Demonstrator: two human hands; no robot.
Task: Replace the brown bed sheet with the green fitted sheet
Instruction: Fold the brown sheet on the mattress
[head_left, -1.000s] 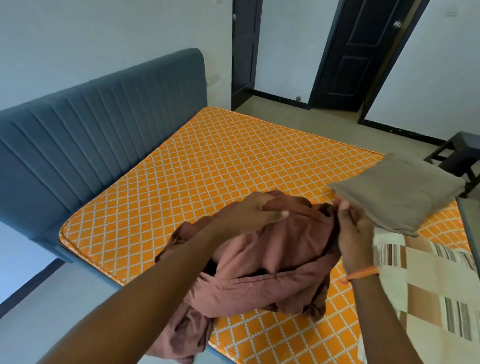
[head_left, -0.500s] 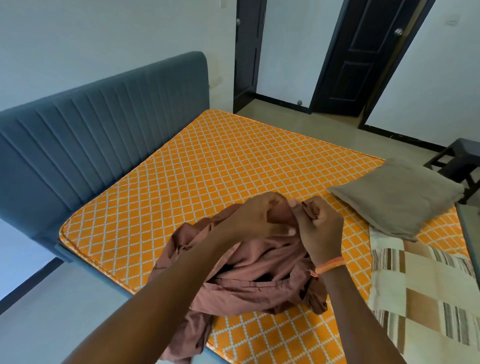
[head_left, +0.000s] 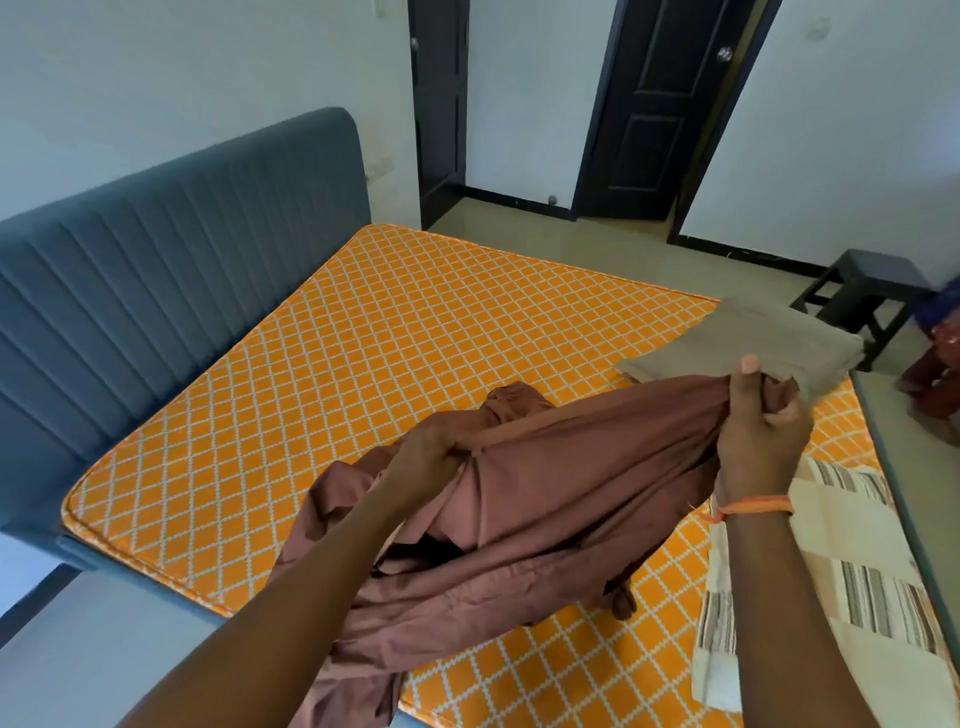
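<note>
Both hands grip the brown sheet, a band of it stretched between them over the bare mattress.

The right hand (head_left: 758, 431) has its fingers curled round a gathered end, thumb up; the left hand (head_left: 426, 457) clutches a bunch lower and nearer the person. Between them the brown sheet (head_left: 545, 499) runs as a taut band, its long axis going left to right and rising toward the right hand, while the rest hangs and trails over the orange mattress (head_left: 389, 332) and its near edge. A folded greyish-green cloth (head_left: 748, 343), likely the fitted sheet, lies just beyond the right hand, so that hand is nearer to it.
</note>
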